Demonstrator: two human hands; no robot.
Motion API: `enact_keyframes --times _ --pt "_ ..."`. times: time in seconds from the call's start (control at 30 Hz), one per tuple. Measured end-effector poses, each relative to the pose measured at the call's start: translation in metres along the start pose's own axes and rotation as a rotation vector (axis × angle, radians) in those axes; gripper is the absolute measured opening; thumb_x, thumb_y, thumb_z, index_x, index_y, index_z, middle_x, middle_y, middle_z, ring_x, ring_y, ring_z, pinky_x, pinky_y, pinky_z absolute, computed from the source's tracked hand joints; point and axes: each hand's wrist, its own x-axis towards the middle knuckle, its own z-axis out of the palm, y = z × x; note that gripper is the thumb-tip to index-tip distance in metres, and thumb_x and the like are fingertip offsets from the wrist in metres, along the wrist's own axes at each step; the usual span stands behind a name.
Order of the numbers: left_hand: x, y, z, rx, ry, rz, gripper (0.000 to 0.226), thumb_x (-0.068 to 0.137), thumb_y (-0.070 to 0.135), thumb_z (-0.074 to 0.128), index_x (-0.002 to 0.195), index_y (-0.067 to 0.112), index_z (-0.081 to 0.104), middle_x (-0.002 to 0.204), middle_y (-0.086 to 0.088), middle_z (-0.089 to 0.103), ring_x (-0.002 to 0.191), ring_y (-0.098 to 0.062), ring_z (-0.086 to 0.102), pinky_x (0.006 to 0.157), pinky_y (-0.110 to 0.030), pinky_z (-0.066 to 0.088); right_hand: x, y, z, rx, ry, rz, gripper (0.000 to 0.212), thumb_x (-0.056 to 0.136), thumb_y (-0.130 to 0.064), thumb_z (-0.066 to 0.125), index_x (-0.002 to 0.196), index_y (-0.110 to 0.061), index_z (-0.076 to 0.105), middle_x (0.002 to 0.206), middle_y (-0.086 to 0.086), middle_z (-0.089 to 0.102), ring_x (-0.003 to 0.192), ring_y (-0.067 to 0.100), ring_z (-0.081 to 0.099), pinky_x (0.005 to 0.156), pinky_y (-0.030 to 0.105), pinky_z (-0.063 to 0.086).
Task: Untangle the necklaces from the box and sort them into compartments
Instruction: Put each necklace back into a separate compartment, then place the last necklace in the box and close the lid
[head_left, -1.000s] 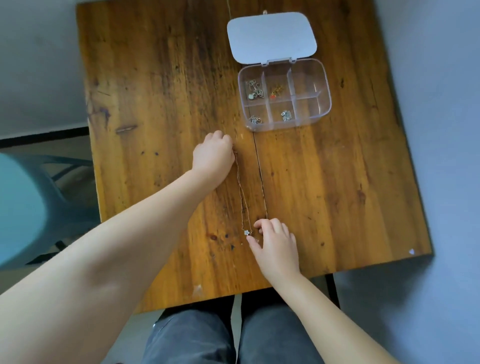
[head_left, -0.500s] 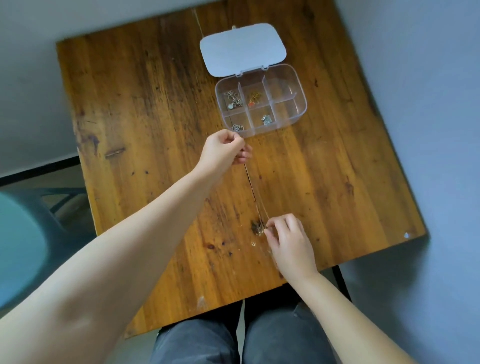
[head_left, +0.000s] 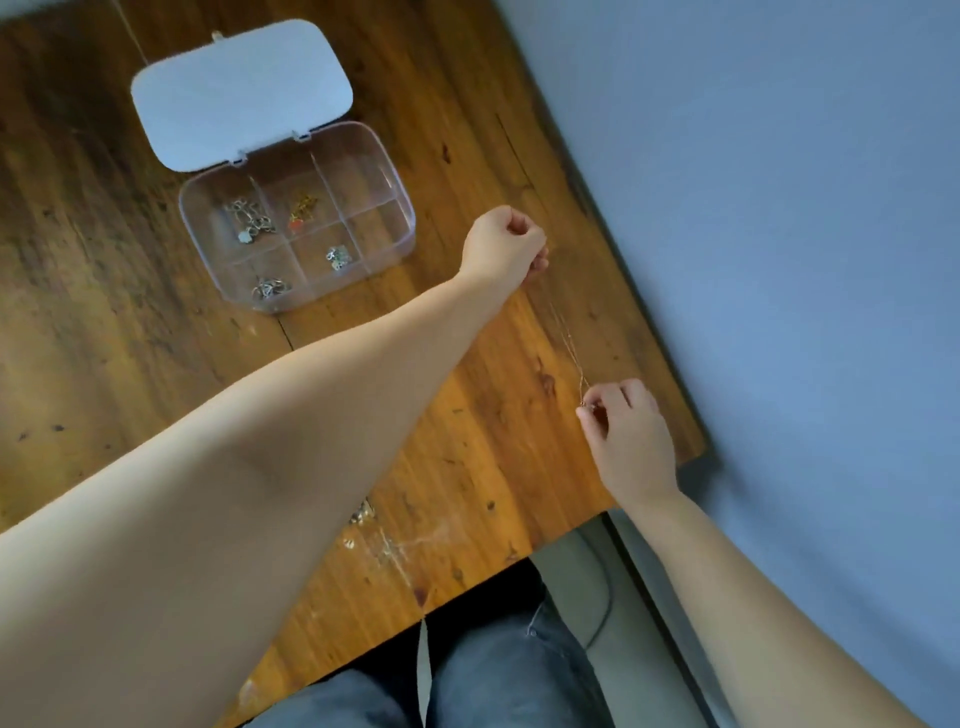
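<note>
Left hand (head_left: 501, 247) and right hand (head_left: 626, 436) each pinch one end of a thin chain necklace (head_left: 569, 343), stretched above tabletop (head_left: 130, 338); compartment box (head_left: 400, 208) lies open.

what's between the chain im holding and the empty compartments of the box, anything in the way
Nothing visible blocks it. The necklace chain is stretched between the left hand and the right hand, right of the open box. Bare table lies between, the lid is folded back, and the two right-hand compartments look empty.
</note>
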Motion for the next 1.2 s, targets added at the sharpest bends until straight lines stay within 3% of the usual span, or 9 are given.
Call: enact_keyframes --times 0.3,0.43,0.57,0.7,0.8,0.87,0.97,1.1,1.2 --pt "-0.011 0.007 -0.063 0.317 0.006 0.183 0.015 0.093 0.016 0.05 0.101 0.018 0.062 0.091 0.004 0.063 0.081 -0.01 0.059 0.062 -0.014 0.045 0.075 -0.045 -0.023 0.265 0.041 -0.066 0.028 0.093 -0.033 0.051 0.109 -0.012 0.06 0.107 0.008 0.061 0.091 0.014 0.057 0.07 0.016 0.043" --pt "-0.019 0.009 -0.157 0.271 0.411 0.261 0.009 0.093 0.019 0.051 0.09 0.022 0.059 0.079 0.014 0.061 0.073 -0.001 0.057 0.06 -0.008 0.045 0.165 -0.12 -0.027 0.356 -0.046 -0.176 0.022 0.097 -0.027 0.047 0.111 -0.015 0.06 0.113 0.006 0.063 0.092 0.01 0.055 0.068 0.01 0.037" --pt "0.004 -0.008 -0.242 0.205 0.785 -0.052 0.028 0.094 0.026 0.048 0.118 0.014 0.056 0.115 -0.005 0.061 0.103 -0.019 0.057 0.085 -0.025 0.046 0.243 -0.201 -0.017 0.49 -0.185 -0.175 0.034 0.1 -0.03 0.039 0.129 -0.016 0.051 0.129 0.006 0.058 0.115 0.021 0.055 0.087 0.024 0.043" --pt "0.039 -0.015 -0.264 -0.078 0.612 -0.357 0.038 0.093 0.027 0.053 0.127 0.009 0.054 0.11 -0.008 0.065 0.101 -0.024 0.063 0.087 -0.037 0.053 0.294 -0.255 -0.002 0.848 -0.409 0.156 0.03 0.099 -0.03 0.04 0.122 -0.018 0.054 0.124 0.003 0.058 0.112 0.024 0.056 0.091 0.038 0.052" --pt "0.047 -0.014 -0.265 -0.23 0.613 -0.304 0.027 0.091 0.012 0.056 0.116 0.011 0.061 0.104 -0.007 0.067 0.088 -0.019 0.065 0.065 -0.028 0.055 0.305 -0.26 0.003 0.902 -0.432 0.146 0.023 0.095 -0.016 0.047 0.114 -0.018 0.062 0.117 0.003 0.065 0.102 0.021 0.061 0.076 0.03 0.054" --pt "0.044 -0.013 -0.264 -0.23 0.624 -0.234 0.021 0.09 0.012 0.056 0.109 0.016 0.063 0.107 -0.004 0.068 0.091 -0.018 0.065 0.071 -0.028 0.055 0.304 -0.254 -0.001 0.901 -0.392 0.076 0.028 0.095 -0.014 0.049 0.121 -0.018 0.06 0.12 0.001 0.064 0.107 0.02 0.059 0.078 0.03 0.053" --pt "0.031 -0.01 -0.264 -0.092 0.658 -0.088 0.016 0.09 0.015 0.057 0.103 0.02 0.065 0.107 0.002 0.067 0.099 -0.014 0.062 0.086 -0.029 0.052 0.292 -0.243 -0.017 0.891 -0.352 -0.038 0.028 0.094 -0.02 0.055 0.121 -0.02 0.061 0.124 -0.003 0.063 0.114 0.018 0.056 0.094 0.035 0.05" --pt "0.003 -0.014 -0.272 0.228 0.608 0.134 0.01 0.087 0.013 0.06 0.094 0.015 0.067 0.086 0.001 0.067 0.077 -0.007 0.06 0.065 -0.019 0.044 0.264 -0.218 -0.045 0.735 -0.279 -0.307 0.023 0.092 -0.02 0.06 0.114 -0.018 0.066 0.113 -0.003 0.067 0.109 0.016 0.06 0.096 0.033 0.047" --pt "-0.015 -0.023 -0.275 0.696 0.509 0.359 0.015 0.084 0.003 0.061 0.096 0.007 0.069 0.094 -0.011 0.072 0.092 -0.028 0.059 0.073 -0.032 0.044 0.244 -0.194 -0.05 0.53 -0.292 -0.565 0.025 0.092 -0.016 0.059 0.115 -0.019 0.065 0.116 0.0 0.066 0.112 0.017 0.059 0.095 0.029 0.046"
